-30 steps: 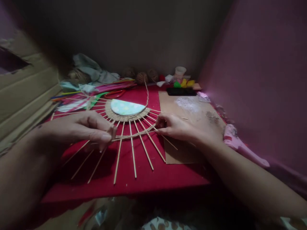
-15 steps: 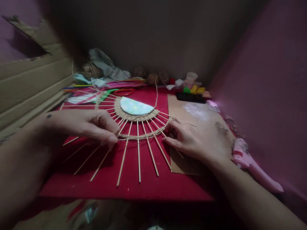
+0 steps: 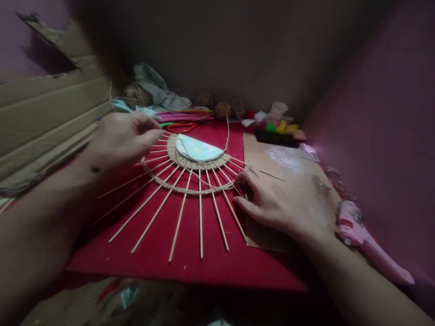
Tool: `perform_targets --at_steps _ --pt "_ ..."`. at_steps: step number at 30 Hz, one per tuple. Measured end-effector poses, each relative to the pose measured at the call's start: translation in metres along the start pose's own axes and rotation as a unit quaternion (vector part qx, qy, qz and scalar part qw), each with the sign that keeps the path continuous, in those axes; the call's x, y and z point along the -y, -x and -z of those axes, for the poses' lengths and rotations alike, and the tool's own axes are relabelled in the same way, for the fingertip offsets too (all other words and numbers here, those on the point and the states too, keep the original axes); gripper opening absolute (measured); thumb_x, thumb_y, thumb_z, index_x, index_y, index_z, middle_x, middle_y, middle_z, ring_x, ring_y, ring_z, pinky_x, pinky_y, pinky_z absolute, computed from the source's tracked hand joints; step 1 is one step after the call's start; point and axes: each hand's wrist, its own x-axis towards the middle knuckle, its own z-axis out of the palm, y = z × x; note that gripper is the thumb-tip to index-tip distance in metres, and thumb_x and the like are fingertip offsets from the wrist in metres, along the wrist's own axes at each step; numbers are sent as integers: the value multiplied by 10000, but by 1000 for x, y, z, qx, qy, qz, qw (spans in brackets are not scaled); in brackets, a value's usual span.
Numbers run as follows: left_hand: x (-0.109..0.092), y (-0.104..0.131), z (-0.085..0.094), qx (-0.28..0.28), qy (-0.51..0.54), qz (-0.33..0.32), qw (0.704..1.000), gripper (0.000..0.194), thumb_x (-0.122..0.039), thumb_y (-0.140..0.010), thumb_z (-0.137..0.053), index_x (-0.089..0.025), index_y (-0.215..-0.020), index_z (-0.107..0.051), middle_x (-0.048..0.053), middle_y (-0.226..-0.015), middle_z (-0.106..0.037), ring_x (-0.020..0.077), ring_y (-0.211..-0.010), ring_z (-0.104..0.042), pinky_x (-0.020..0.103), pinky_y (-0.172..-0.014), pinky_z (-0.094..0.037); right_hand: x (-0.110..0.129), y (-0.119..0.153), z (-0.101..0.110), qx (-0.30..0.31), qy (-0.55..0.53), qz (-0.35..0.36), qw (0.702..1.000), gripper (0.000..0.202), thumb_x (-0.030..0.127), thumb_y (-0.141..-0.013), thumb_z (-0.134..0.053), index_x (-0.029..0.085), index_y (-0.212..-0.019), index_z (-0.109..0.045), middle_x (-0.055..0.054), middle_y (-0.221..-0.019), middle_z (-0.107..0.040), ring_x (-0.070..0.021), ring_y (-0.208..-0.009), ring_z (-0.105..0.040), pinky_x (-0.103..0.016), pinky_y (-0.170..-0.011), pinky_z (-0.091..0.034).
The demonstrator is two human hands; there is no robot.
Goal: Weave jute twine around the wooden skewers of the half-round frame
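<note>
A fan-shaped frame of thin wooden sticks [image 3: 201, 217] spreads from a half-round woven twine band [image 3: 173, 156]. Patterned pale-blue fabric [image 3: 200, 148] covers its centre. Jute twine [image 3: 190, 192] curves across the sticks in an arc. My left hand [image 3: 127, 138] is raised over the upper-left sticks, thumb and fingers pinched together; a thin loose strand lies across the fabric near it. At the right end of the arc, my right hand [image 3: 268, 194] pinches the twine by the outermost sticks. Its fingertips are partly hidden.
Twine balls [image 3: 222, 110], red-handled scissors [image 3: 181, 127] and coloured strips line the back of the red table [image 3: 152, 267]. At right are a cardboard sheet [image 3: 292, 181], a black phone-like object [image 3: 277, 138] and a pink glue gun [image 3: 370, 249]. Cardboard walls [image 3: 50, 108] the left.
My left hand has moved up and away from the arc's lower left to the upper-left sticks. A loose strand now crosses the fabric. My right hand stays at the arc's right end.
</note>
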Motion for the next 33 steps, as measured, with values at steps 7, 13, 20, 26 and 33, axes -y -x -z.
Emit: perform_targets --at_steps 7,13,20,26,33 --pt "-27 19 -33 102 62 -176 977 258 -293 -886 -473 -124 -873 -667 38 -769 -651 112 -688 -554 227 -639 -415 -9 -2 -9 -54 -77 9 996 155 192 -810 -558 176 -963 -575 -64 -912 -603 -178 -793 -545 -306 -705 -413" --pt "-24 23 -43 72 60 -192 977 254 -290 -891 -446 -137 -791 -623 26 -698 -644 107 -636 -553 226 -625 -403 -11 -1 -16 -224 -144 39 963 91 173 -853 -530 171 -865 -620 -42 -796 -615 -152 -726 -563 -288 -676 -431" --pt "-50 16 -49 142 188 -77 969 195 -264 -848 -509 -144 -733 -610 -55 -493 -477 68 -444 -416 191 -467 -325 21 -13 -9 -154 -474 19 867 74 240 -811 -635 197 -857 -673 6 -778 -660 -113 -697 -586 -263 -673 -472" --pt "-66 5 -68 206 423 37 882 161 -309 -823 -584 -164 -801 -519 -46 -602 -559 57 -419 -463 178 -420 -344 36 -25 -10 -193 -635 -22 748 117 244 -729 -729 182 -740 -630 24 -670 -659 -101 -596 -601 -236 -595 -502" --pt "-62 21 -82 215 422 -10 881 233 -388 -873 -540 -158 -841 -521 -23 -665 -587 82 -555 -526 202 -522 -396 28 -15 -30 -206 -646 -61 733 160 257 -685 -778 170 -702 -645 -13 -622 -682 -123 -562 -631 -239 -590 -537"
